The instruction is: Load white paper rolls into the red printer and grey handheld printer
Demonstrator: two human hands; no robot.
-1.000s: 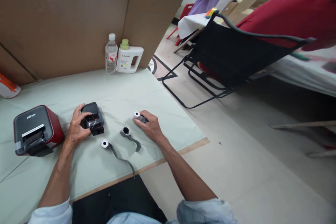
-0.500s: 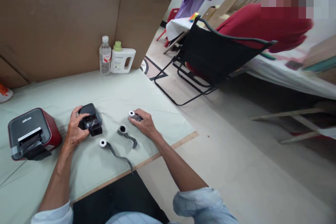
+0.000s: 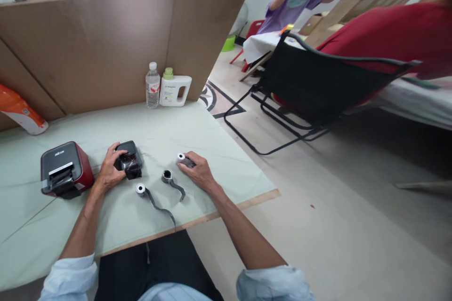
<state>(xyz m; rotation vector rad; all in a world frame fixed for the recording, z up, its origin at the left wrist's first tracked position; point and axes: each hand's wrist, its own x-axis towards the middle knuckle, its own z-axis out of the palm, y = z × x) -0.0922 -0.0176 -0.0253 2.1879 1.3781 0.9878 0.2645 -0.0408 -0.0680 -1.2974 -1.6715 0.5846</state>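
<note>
Broadly, a pale green table (image 3: 169, 127) carries everything, backed by a brown cardboard partition (image 3: 106, 47), and off past the right-hand fingers stands a black folding chair (image 3: 318, 84) with a person in red (image 3: 388, 33) behind it and a person in purple (image 3: 293, 2) farther back. Well beyond the left fingertips, against the partition, a clear water bottle (image 3: 152, 85) stands just beside a white jug with a green cap (image 3: 173, 89). Just outside the left hand (image 3: 110, 174) sits a red and black label printer (image 3: 65, 169), apart from the fingers. That hand's fingers are curled around a small black cartridge (image 3: 129, 162), thumb on its near side, gripping it as it rests on the table. Between the two hands lie two small spools: a white-cored spool (image 3: 140, 189) trailing a long grey ribbon toward the table edge, and a dark spool (image 3: 166, 176) with a shorter strip. The right hand (image 3: 199, 174) lies knuckles up, its fingertips pressed over a third small roll (image 3: 183, 159) with a white end; it seems pinched, though the fingers hide the contact.
</note>
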